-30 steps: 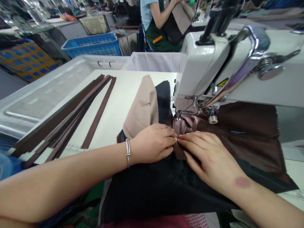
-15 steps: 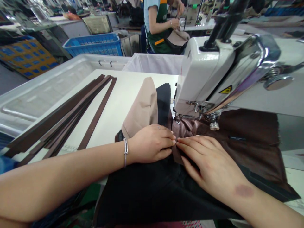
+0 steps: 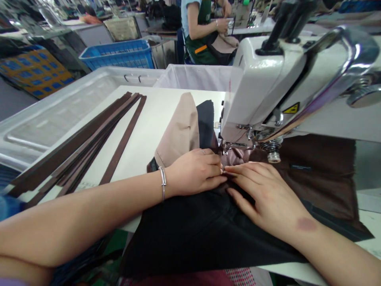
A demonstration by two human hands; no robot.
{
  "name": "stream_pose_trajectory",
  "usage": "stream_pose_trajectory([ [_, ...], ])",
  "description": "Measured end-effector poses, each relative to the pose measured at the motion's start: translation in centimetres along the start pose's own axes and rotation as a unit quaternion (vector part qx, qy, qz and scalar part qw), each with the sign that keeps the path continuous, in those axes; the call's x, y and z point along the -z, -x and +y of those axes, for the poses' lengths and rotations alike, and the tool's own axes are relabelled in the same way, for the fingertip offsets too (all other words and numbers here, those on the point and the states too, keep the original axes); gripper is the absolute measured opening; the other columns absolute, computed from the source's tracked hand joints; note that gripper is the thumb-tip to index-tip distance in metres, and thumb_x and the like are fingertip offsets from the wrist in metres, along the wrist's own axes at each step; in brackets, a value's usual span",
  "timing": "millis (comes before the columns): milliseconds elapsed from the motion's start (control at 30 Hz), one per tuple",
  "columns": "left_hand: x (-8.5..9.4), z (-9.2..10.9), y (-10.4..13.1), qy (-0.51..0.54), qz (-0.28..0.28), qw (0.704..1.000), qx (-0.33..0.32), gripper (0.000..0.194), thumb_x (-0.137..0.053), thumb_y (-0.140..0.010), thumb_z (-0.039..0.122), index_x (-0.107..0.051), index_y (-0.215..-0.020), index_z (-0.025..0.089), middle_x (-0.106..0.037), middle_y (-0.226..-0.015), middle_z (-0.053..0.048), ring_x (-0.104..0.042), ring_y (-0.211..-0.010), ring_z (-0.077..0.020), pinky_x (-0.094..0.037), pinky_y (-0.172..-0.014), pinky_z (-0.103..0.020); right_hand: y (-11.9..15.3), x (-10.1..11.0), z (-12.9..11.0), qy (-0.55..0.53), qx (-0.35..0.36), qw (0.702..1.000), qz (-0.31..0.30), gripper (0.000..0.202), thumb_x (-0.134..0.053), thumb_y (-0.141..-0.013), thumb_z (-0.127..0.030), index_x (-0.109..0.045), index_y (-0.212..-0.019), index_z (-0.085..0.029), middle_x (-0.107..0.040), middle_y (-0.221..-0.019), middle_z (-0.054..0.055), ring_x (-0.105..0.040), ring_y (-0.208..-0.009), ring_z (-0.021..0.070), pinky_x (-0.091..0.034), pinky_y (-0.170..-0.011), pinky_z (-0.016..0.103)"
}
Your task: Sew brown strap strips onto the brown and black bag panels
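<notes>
My left hand [image 3: 198, 172] is closed at the edge of the dark brown fabric [image 3: 324, 174], its fingers curled just in front of the presser foot [image 3: 225, 149]. Opposite it, my right hand [image 3: 262, 194] lies with fingers stretched over the cloth, thumb apart, fingertips almost touching the left ones. Black fabric [image 3: 190, 234] spreads beneath both hands and over the table's front edge. A beige fabric piece [image 3: 178, 135] lies beyond my left hand, beside a dark flap [image 3: 206, 119]. The white sewing machine [image 3: 253, 79] stands over the seam; the needle point is hard to make out.
Several long brown strips [image 3: 89, 139] lie on the white table [image 3: 160, 105] at left. Behind stand a translucent plastic tub [image 3: 59, 93] and a white-lined bin [image 3: 196, 77]. Farther back are a blue basket [image 3: 119, 55] and a co-worker [image 3: 199, 35] handling cloth.
Both hands have moved slightly toward the presser foot with the fabric. The brown strip between my fingers is now mostly covered. The camera view has shifted a little.
</notes>
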State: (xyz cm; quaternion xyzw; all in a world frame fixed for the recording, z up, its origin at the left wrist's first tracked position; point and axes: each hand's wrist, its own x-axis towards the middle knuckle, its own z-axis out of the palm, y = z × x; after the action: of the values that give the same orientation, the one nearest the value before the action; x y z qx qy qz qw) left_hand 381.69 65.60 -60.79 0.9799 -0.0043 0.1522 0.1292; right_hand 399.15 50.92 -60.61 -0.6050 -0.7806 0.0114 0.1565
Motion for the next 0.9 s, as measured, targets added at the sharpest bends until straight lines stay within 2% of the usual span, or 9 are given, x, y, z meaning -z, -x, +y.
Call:
stream_pose_trajectory([
  [100, 0.3, -0.2, -0.4, 0.066, 0.015, 0.996, 0.054, 0.036, -0.040, -0.098, 0.027, -0.064, -0.075, 0.013, -0.062, -0.086, -0.007, -0.056, -0.084, -0.0158, -0.045, -0.084, -0.030, 0.2, -0.1, 0.2, -0.024, -0.007, 1.000, 0.012, 0.022, -0.051, -0.091, -0.032, -0.060, -0.106, -0.019, -0.062, -0.111, 0.004, -0.052, -0.107, 0.0214, -0.037, -0.097, 0.043],
  [200, 0.6, -0.5, -0.7, 0.103, 0.003, 0.991, 0.090, 0.038, -0.040, -0.097, 0.024, -0.059, -0.066, 0.013, -0.056, -0.074, -0.003, -0.052, -0.076, -0.0139, -0.043, -0.079, -0.028, 0.3, -0.1, 0.3, -0.025, 0.002, 1.000, 0.003, 0.025, -0.050, -0.092, -0.032, -0.060, -0.111, -0.021, -0.060, -0.111, 0.005, -0.051, -0.107, 0.0229, -0.037, -0.096, 0.044],
  [467, 0.7, -0.3, -1.0, 0.134, 0.002, 0.985, 0.108, 0.038, -0.040, -0.096, 0.022, -0.053, -0.061, 0.014, -0.049, -0.069, -0.001, -0.048, -0.073, -0.0129, -0.039, -0.074, -0.027, 0.4, -0.1, 0.3, -0.014, 0.024, 0.999, -0.021, 0.028, -0.048, -0.093, -0.030, -0.061, -0.117, -0.026, -0.057, -0.112, 0.005, -0.049, -0.108, 0.0248, -0.036, -0.095, 0.047],
  [700, 0.7, -0.4, -1.0, 0.115, -0.008, 0.988, 0.101, 0.038, -0.039, -0.097, 0.023, -0.059, -0.066, 0.014, -0.055, -0.075, -0.003, -0.052, -0.077, -0.0144, -0.042, -0.079, -0.029, 0.4, 0.1, 0.3, -0.015, 0.028, 0.999, -0.026, 0.029, -0.049, -0.092, -0.029, -0.059, -0.119, -0.029, -0.056, -0.112, 0.005, -0.048, -0.109, 0.0251, -0.036, -0.096, 0.048],
  [833, 0.3, -0.1, -0.1, 0.074, -0.003, 0.996, 0.054, 0.015, -0.056, -0.088, 0.025, -0.067, -0.089, 0.015, -0.063, -0.095, -0.006, -0.055, -0.092, -0.0185, -0.043, -0.089, -0.034, 0.5, -0.1, 0.0, -0.038, 0.008, 0.999, 0.004, 0.022, -0.052, -0.089, -0.028, -0.060, -0.109, -0.021, -0.058, -0.110, 0.005, -0.050, -0.107, 0.0221, -0.036, -0.099, 0.044],
  [900, 0.0, 0.2, 0.3, 0.037, -0.005, 0.999, 0.039, 0.018, -0.057, -0.086, 0.023, -0.068, -0.099, 0.015, -0.064, -0.103, -0.007, -0.056, -0.097, -0.0204, -0.044, -0.091, -0.035, 0.6, -0.3, -0.1, -0.039, -0.010, 0.999, 0.018, 0.024, -0.053, -0.089, -0.028, -0.058, -0.110, -0.018, -0.058, -0.114, 0.006, -0.050, -0.108, 0.0212, -0.036, -0.101, 0.042],
])
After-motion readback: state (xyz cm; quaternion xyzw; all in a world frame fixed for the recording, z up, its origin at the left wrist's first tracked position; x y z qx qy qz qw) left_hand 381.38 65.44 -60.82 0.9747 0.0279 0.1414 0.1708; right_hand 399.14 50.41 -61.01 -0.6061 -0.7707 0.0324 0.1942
